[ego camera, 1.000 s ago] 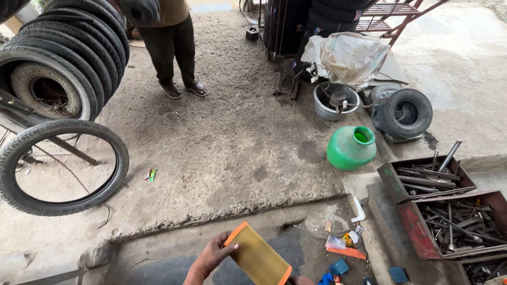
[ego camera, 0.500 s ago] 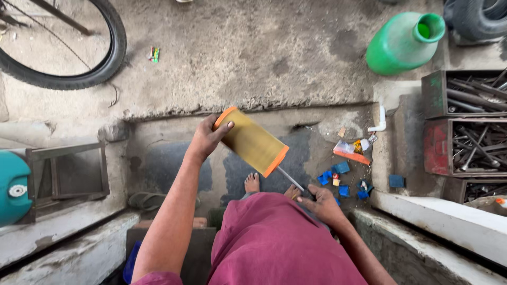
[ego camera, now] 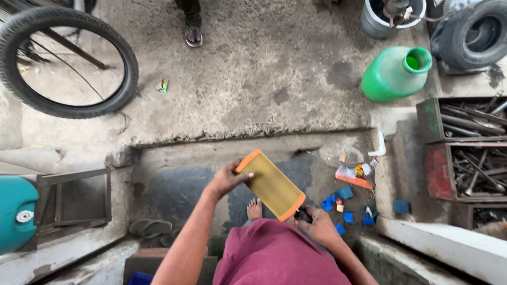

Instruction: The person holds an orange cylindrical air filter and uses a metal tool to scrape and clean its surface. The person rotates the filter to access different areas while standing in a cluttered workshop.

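A flat yellow air filter (ego camera: pixel 271 184) with orange end caps is held tilted over my lap. My left hand (ego camera: pixel 226 179) grips its upper orange end. My right hand (ego camera: pixel 318 226) holds the lower end and also grips a small dark tool (ego camera: pixel 303 215) against it. My maroon garment (ego camera: pixel 277 256) fills the bottom of the view, and my bare foot (ego camera: pixel 254 209) shows on the grey step below the filter.
A bicycle wheel (ego camera: pixel 113 50) lies top left, a green jug (ego camera: pixel 395 74) top right beside a tyre (ego camera: pixel 475 37) and grey bucket (ego camera: pixel 372 24). Rusty tool boxes (ego camera: pixel 435 158) stand at right. Blue scraps (ego camera: pixel 346 192), a teal cylinder (ego camera: pixel 16 211), sandals (ego camera: pixel 150 228) and another person's foot (ego camera: pixel 193 34) are nearby.
The view has tilted down and then back up a little. The filter stays in both hands, now angled lower toward my right hand.
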